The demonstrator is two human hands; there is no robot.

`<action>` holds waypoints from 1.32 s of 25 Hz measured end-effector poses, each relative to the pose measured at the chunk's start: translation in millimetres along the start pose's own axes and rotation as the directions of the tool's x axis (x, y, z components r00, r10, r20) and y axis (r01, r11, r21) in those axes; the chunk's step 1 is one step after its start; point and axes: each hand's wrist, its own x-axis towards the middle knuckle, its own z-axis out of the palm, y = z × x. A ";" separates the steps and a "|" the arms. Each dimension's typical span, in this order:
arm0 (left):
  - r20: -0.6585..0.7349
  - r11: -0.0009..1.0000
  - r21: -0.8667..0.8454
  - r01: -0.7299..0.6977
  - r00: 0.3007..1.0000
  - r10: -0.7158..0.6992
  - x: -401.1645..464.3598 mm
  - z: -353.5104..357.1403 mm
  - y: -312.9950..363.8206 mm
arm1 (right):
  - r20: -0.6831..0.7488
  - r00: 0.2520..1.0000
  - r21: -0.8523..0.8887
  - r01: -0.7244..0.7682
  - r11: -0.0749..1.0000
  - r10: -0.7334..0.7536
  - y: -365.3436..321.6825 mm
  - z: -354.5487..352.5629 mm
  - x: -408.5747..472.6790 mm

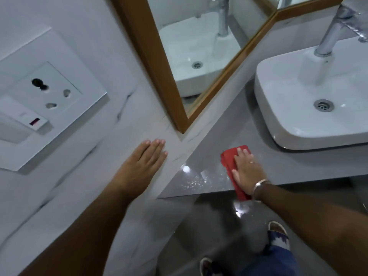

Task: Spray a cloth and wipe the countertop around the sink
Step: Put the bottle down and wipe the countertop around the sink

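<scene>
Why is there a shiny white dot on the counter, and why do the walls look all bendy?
Head view: the dot is lamp glare on the glossy countertop beside the red cloth; the wide-angle lens bends straight lines like the mirror frame.

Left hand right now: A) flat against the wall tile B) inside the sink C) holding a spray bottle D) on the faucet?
A: the left hand lies open, palm flat on the wall beside the mirror corner, while the right hand presses the red cloth on the countertop.
</scene>
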 end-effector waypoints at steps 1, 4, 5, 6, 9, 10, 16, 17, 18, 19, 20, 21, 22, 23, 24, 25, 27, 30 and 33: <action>0.033 1.000 0.026 0.012 0.999 -0.013 -0.3 -0.2 -1.4 | -0.032 0.999 0.021 -0.013 1.000 0.014 -39.7 11.0 -1.4; 0.015 0.997 0.068 0.036 0.999 -0.037 -1.0 7.7 -2.0 | -0.032 0.999 0.130 0.033 0.991 -0.029 -159.0 32.1 -4.5; -0.013 0.996 0.074 0.041 0.999 -0.041 -1.1 10.5 -1.7 | -0.011 0.996 0.154 0.087 0.984 -0.086 -187.9 35.6 -6.2; -0.036 0.996 0.074 0.045 0.998 -0.043 -1.1 11.5 -1.4 | 0.032 0.986 0.167 0.157 0.973 -0.164 -206.6 37.9 -9.0; -0.066 0.993 0.117 0.012 0.998 -0.004 -1.7 11.1 -1.3 | 0.053 0.908 0.022 0.415 0.909 -0.416 -177.0 42.3 -28.2; -0.093 0.989 0.149 -0.004 0.996 0.018 -2.2 11.8 -0.9 | 0.037 0.903 -0.033 0.429 0.903 -0.427 -147.4 36.9 -30.1; -0.224 0.982 0.186 -0.031 0.972 0.073 -0.5 11.8 0.7 | 0.007 0.996 -0.013 0.086 0.996 -0.086 -53.4 16.5 -13.4; -0.221 0.983 0.184 -0.028 0.973 0.069 0.9 11.7 0.1 | -0.042 0.999 0.030 -0.002 1.000 0.004 -74.9 18.7 -7.5; -0.213 0.983 0.180 -0.025 0.975 0.064 2.0 12.4 0.2 | -0.057 0.997 0.066 -0.054 0.996 0.058 -103.4 22.4 -3.6; -0.197 0.985 0.172 -0.021 0.979 0.055 2.0 13.4 0.4 | -0.053 0.998 0.084 -0.038 0.996 0.043 -136.3 29.0 -1.6; -0.179 0.986 0.163 -0.018 0.983 0.048 2.3 12.8 0.3 | -0.029 0.999 0.091 0.030 0.995 -0.027 -168.5 35.0 -3.6; -0.164 0.987 0.160 -0.014 0.986 0.040 2.2 11.8 -0.3 | 0.010 0.991 0.084 0.131 0.988 -0.132 -196.3 40.6 -7.7; -0.158 0.986 0.165 -0.009 0.987 0.035 2.6 11.1 -1.5 | 0.059 0.969 0.070 0.235 0.970 -0.239 -214.7 44.7 -13.6; -0.160 0.987 0.164 -0.001 0.987 0.028 2.2 10.3 -2.3 | 0.117 0.936 0.031 0.331 0.943 -0.332 -220.0 47.4 -20.4; -0.156 0.984 0.175 0.002 0.987 0.025 1.9 8.9 -2.4 | 0.156 0.895 -0.016 0.426 0.905 -0.419 -212.0 47.2 -23.4; -0.145 0.979 0.203 -0.001 0.989 0.031 1.9 6.9 -2.5 | 0.164 0.853 -0.070 0.512 0.856 -0.496 -195.3 42.5 -23.3; -0.094 0.976 0.216 0.000 0.995 0.021 -1.9 4.4 -1.7 | 0.136 0.822 -0.158 0.569 0.807 -0.553 -148.2 28.1 -24.3; -0.031 0.981 0.194 -0.010 0.999 0.016 -1.3 1.2 -2.2 | 0.106 0.926 -0.225 0.378 0.898 -0.363 -49.7 10.0 -32.4; 0.030 0.986 0.165 -0.022 0.999 0.017 1.1 0.1 -2.2 | 0.066 0.989 -0.129 0.142 0.981 -0.135 8.2 2.8 -26.6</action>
